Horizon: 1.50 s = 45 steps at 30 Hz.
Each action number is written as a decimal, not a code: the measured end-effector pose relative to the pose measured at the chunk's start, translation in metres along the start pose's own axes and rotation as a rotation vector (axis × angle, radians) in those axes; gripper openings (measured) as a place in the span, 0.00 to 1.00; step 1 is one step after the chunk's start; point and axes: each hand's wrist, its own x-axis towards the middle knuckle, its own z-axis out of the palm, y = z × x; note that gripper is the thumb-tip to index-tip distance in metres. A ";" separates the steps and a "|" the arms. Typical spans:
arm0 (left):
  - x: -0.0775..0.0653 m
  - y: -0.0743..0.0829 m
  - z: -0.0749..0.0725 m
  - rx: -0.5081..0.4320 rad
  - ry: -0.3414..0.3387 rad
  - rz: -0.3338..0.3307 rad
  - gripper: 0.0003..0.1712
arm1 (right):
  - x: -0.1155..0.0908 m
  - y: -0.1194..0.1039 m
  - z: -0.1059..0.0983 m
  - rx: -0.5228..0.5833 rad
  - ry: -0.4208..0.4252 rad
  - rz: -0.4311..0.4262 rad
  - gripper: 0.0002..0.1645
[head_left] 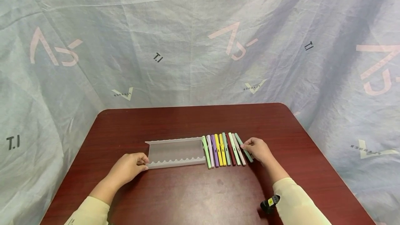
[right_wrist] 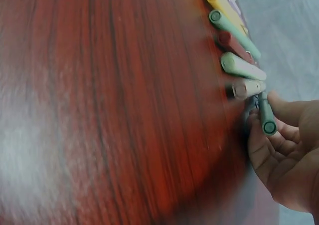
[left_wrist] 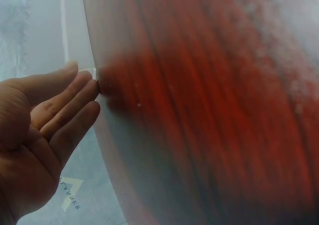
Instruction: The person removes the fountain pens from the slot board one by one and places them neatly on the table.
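Note:
My left hand [head_left: 128,166] holds the near left corner of a clear plastic pen tray [head_left: 175,150] with notched long edges. In the left wrist view, the thumb and fingertips meet at the tray's corner. On the right, my right hand [head_left: 258,149] pinches a green pen [right_wrist: 268,116] between thumb and fingers. That pen slants at the right end of a side-by-side row, next to a beige pen [right_wrist: 247,89]. Leftward follow a pale mint pen [head_left: 234,148], a dark red pen [head_left: 231,152] and several others, ending with a light green pen [head_left: 206,150] at the tray's right end.
A dark red wooden table [head_left: 187,190] carries everything. Grey printed cloth [head_left: 187,44] hangs behind and at both sides. Near the right sleeve shows a small black device [head_left: 269,204] with a yellow label.

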 end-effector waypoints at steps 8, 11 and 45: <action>-0.001 -0.001 0.001 -0.003 0.012 0.012 0.07 | 0.001 -0.005 0.003 -0.020 -0.004 0.042 0.17; -0.001 -0.001 0.001 -0.002 0.011 0.012 0.07 | 0.001 -0.006 0.004 -0.034 -0.005 0.045 0.16; -0.002 -0.002 -0.004 -0.056 -0.019 0.005 0.04 | -0.006 -0.003 0.005 -0.028 0.024 -0.010 0.19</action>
